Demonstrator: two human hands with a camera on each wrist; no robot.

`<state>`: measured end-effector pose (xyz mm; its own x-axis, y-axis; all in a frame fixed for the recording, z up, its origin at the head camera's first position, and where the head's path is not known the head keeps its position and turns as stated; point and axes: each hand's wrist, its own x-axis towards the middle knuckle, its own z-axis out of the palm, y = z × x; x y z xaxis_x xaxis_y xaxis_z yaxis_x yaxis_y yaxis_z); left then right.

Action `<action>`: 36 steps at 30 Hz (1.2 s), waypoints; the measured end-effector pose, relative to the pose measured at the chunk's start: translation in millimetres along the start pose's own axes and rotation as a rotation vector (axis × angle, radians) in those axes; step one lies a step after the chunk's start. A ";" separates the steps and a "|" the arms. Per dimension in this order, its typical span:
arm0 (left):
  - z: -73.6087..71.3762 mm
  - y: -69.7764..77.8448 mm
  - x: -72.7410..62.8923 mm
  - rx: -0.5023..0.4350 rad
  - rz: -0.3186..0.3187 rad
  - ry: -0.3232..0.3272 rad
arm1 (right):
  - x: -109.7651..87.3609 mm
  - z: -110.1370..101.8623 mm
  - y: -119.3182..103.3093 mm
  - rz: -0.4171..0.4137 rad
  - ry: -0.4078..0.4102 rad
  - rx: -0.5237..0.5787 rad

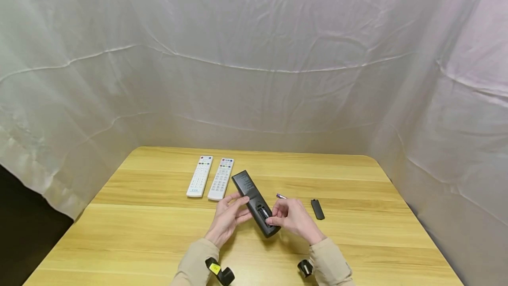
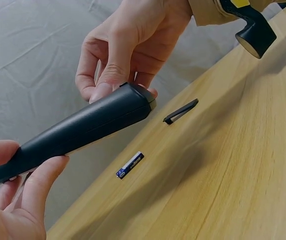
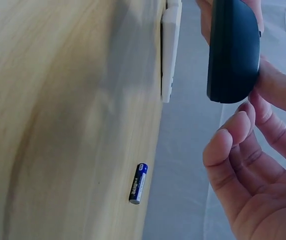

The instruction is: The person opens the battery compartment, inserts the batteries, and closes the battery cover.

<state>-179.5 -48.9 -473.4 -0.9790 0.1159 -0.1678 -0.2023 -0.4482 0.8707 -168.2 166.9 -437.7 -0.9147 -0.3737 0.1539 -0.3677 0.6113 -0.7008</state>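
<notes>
A black remote control, back side up and tilted, is held above the table by my left hand, thumb on one edge and fingers on the other. Its battery compartment is uncovered, and a battery shows inside. My right hand has curled fingers and pinches at that battery's lower end, with the thumb over the compartment; the fingertips partly hide it. On the table beyond the right hand lies a second battery, blue and silver. The black battery cover rests on the table to the right.
Two white remote controls, a left one and a right one, lie buttons up, side by side, left of the black one. The wooden table is backed by a pale hanging cloth. Each wrist wears a black camera mount.
</notes>
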 end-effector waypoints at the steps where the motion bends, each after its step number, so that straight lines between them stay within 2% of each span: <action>1: 0.0 -0.2 0.1 0.001 0.000 -0.003 | -0.1 -0.2 0.1 0.001 0.001 0.001; 15: -0.6 0.6 1.1 0.021 0.003 -0.062 | 0.6 -0.7 -0.6 0.059 0.034 0.046; 30: 0.6 -0.5 -0.1 0.018 0.003 -0.046 | 1.0 0.3 3.5 0.048 0.003 0.062; 36: 1.3 -1.2 0.1 0.028 0.008 -0.035 | 1.0 1.5 5.3 0.068 -0.005 0.059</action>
<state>-179.2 -47.2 -473.9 -0.9789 0.1435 -0.1455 -0.1937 -0.4247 0.8844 -170.9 168.7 -442.3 -0.9362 -0.3366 0.1009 -0.2941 0.5934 -0.7493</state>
